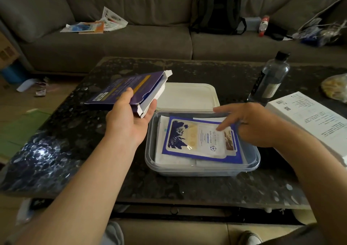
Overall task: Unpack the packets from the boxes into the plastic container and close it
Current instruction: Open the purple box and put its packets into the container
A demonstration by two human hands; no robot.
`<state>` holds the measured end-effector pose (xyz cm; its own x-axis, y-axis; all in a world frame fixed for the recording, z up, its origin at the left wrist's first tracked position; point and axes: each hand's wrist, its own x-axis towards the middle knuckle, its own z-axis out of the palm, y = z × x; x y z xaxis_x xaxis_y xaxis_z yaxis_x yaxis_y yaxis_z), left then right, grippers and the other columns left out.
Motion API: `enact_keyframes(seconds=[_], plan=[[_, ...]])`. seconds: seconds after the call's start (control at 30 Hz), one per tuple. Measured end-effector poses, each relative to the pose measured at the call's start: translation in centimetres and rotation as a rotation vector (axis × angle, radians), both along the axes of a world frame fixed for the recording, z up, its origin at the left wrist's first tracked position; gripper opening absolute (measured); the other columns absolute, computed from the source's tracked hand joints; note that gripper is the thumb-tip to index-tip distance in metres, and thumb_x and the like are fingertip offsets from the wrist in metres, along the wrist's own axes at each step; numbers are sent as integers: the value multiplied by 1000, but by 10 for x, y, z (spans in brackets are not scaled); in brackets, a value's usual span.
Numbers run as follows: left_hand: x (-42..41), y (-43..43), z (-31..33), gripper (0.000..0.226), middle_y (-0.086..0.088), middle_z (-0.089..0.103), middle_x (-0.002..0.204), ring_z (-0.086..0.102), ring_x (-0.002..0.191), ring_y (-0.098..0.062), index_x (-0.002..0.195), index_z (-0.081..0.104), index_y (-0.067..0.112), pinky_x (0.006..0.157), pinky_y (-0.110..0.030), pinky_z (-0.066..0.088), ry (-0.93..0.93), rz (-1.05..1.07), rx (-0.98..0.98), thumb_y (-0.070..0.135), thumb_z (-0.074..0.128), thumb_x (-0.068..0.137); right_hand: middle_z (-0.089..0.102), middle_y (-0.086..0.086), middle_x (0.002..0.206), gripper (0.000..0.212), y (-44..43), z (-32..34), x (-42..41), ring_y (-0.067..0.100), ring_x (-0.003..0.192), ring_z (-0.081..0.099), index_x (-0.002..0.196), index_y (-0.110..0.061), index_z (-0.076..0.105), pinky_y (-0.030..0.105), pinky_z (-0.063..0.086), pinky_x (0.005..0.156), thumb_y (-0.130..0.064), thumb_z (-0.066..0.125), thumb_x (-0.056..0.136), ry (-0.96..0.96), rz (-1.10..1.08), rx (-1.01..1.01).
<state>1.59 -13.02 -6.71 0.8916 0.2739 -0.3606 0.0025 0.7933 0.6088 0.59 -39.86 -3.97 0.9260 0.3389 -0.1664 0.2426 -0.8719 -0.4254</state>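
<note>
A clear plastic container [251, 162] stands on the dark table, holding a stack of flat packets. The top packet [199, 141] is blue and white. My right hand [251, 124] hovers over the container's right side with fingers stretched out above that packet. My left hand [131, 117] grips a flat purple box [127, 88] left of the container, its end flap open and tilted up. The container's white lid [187, 96] lies flat just behind it.
A white box [308, 120] lies at the table's right edge. A dark water bottle [270, 79] stands behind it, a yellowish bag [336, 88] farther right. A sofa with a backpack [219, 8] and papers runs along the back.
</note>
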Motion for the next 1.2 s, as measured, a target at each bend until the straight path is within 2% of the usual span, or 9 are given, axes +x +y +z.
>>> enact_keyframes(seconds=[0.07,0.13,0.2,0.3,0.43,0.6,0.73,0.9,1.2], plan=[[0,-1,-1,52,-16,60,132,65,117,-36,139,50,24,71,-41,65,-4,-11,2,21,77,95,52,-14,142,38,15,-3,-5,16,129,52,116,-37,68,30,56,89,-7,59,94,-115,-56,63],[1,-3,-1,53,-17,62,133,66,117,-35,142,50,22,71,-40,64,-11,-29,14,22,76,96,48,-11,147,44,38,-14,-11,17,127,54,140,-39,49,34,54,95,-35,59,97,-94,-50,74],[0,-5,-1,54,-17,62,133,66,117,-35,144,49,21,71,-40,65,-16,-39,22,22,75,96,34,-9,159,68,55,-31,-10,20,142,39,153,-40,25,45,43,110,-59,52,94,-11,33,-82],[-2,-6,-1,54,-17,62,134,65,118,-34,144,50,20,71,-40,65,-18,-48,16,22,75,96,10,-8,167,79,66,-46,-4,26,153,13,156,-42,4,55,18,122,-74,36,90,-3,134,-286],[-4,-7,-1,52,-17,62,133,65,118,-35,143,51,21,70,-40,65,-9,-60,21,22,74,96,-2,-9,167,78,63,-51,2,26,154,-3,155,-45,-2,56,7,123,-75,30,91,20,245,-332],[-7,-8,-1,51,-16,61,133,64,118,-35,143,50,22,68,-40,65,-10,-74,39,23,72,98,0,-14,166,79,63,-45,6,22,154,-5,155,-47,4,50,2,122,-73,40,90,25,334,-301],[-7,-8,1,51,-16,61,133,64,118,-33,144,50,23,69,-40,65,-12,-86,37,22,72,98,2,-13,167,84,64,-46,8,21,154,0,155,-49,6,49,4,122,-78,42,84,6,311,-257],[-8,-10,1,49,-15,61,131,64,117,-33,143,51,24,72,-42,66,-12,-99,42,22,71,98,4,-15,166,86,68,-51,8,20,154,7,154,-50,5,48,16,121,-84,37,81,-44,289,-240],[-7,-10,-1,50,-16,59,134,62,121,-35,144,50,24,74,-43,66,-20,-119,42,23,71,99,2,-14,166,84,69,-62,10,23,154,8,154,-51,-4,49,10,121,-86,24,82,-80,299,-329]])
